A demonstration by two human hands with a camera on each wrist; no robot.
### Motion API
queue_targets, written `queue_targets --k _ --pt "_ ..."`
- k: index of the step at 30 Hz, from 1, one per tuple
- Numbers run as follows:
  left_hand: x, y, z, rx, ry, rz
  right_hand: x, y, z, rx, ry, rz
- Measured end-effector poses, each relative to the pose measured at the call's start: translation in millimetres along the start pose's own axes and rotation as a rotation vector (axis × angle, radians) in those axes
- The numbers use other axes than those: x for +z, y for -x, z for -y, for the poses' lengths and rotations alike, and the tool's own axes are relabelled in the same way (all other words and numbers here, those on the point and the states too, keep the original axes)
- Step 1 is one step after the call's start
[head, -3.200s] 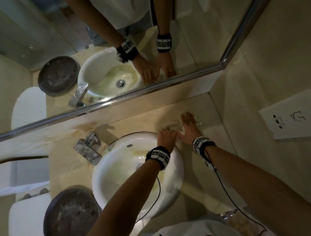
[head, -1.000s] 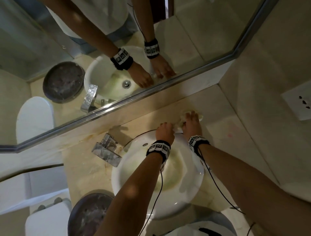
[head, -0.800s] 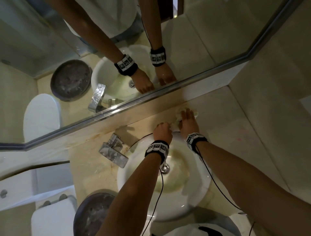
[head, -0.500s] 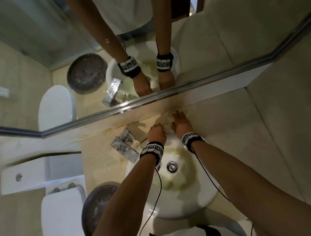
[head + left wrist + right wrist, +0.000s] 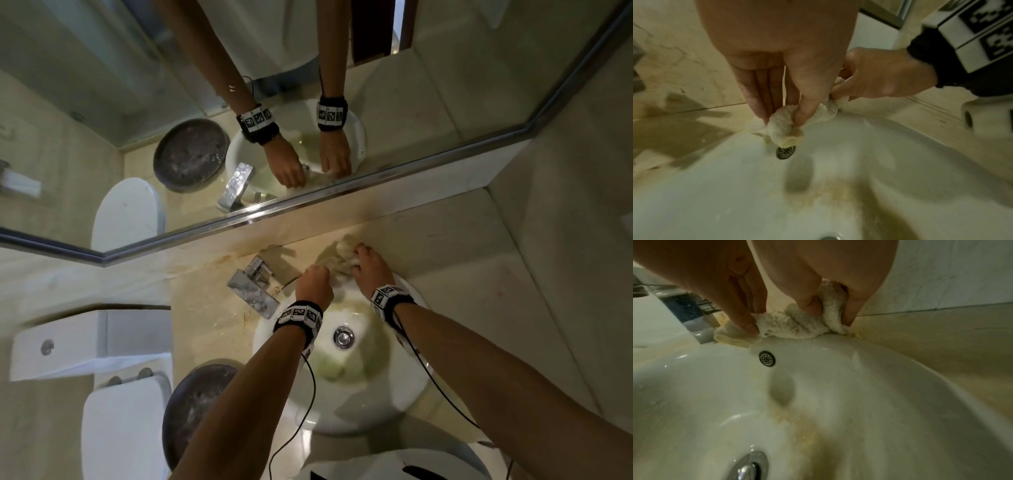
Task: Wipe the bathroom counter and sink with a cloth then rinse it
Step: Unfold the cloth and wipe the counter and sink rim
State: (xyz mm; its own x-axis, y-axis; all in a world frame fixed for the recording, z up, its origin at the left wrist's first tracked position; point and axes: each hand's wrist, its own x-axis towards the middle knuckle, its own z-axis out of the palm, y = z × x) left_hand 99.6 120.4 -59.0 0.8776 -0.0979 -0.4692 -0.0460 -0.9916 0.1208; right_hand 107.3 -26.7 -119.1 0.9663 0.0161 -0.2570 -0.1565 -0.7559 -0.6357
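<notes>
- Both hands are working one cloth (image 5: 337, 265) at the back rim of the sink (image 5: 394, 404), right where the basin meets the tabletop (image 5: 428, 236) under the mirror (image 5: 445, 102).
- Left hand (image 5: 313, 284) – in the left wrist view the thumb and fingers are pinching the cloth's left end, bunched, hanging just above the overflow hole (image 5: 785, 151).
- Right hand (image 5: 371, 270) – fingers are curling round the cloth's right end, pressing it down onto the rim and into the seam w/ the tabletop (right wrist view).
- Key relation: the cloth is lying w/ its long axis left-right along the back rim, stretched betw. the two hands, directly beyond the fingertips. Neither hand is nearer; each is holding one end. The tap (image 5: 255, 286) is just left of the left hand, so the left is prob. the closer one for turning on water.
- Judgement: wiping step is under way; yellowish staining is showing in the bowl around the drain (image 5: 342, 337), so the sink looks not yet done and the rinse not yet started.
- Next move is prob. a drag of the cloth along the rim or down into the bowl – it needs pressure kept on both ends so the bunch isn't slipping.
- Counts: 1 cloth, 1 sink, 1 tap, 1 drain, 1 overflow hole, 2 hands, 1 dark round dish (image 5: 191, 404) on the tabletop left of the sink, 1 toilet (image 5: 120, 428) beside it.
</notes>
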Motion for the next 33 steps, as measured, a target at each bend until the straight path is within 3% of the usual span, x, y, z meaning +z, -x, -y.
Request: queue_targets --k 4,14,18,26,33 --pt "7.8 6.4 -27.9 0.057 0.040 -0.019 -20.4 16.7 -21.7 0.030 -0.025 -0.097" --pt "15.2 -9.1 -114.9 0.338 -0.068 -0.119 -74.9 37.8 -108.6 0.278 -0.045 -0.379" --pt "22.1 -17.1 -122.8 0.394 -0.173 -0.077 -64.5 36.0 -127.3 0.405 -0.047 -0.306" --pt "27.6 -40.0 -109.9 0.366 -0.171 -0.040 -53.6 16.6 -130.5 0.281 -0.186 -0.299" --pt "22.9 -58.5 -95.5 0.280 -0.121 -0.055 -57.7 -23.3 -123.5 0.193 -0.122 -0.158"
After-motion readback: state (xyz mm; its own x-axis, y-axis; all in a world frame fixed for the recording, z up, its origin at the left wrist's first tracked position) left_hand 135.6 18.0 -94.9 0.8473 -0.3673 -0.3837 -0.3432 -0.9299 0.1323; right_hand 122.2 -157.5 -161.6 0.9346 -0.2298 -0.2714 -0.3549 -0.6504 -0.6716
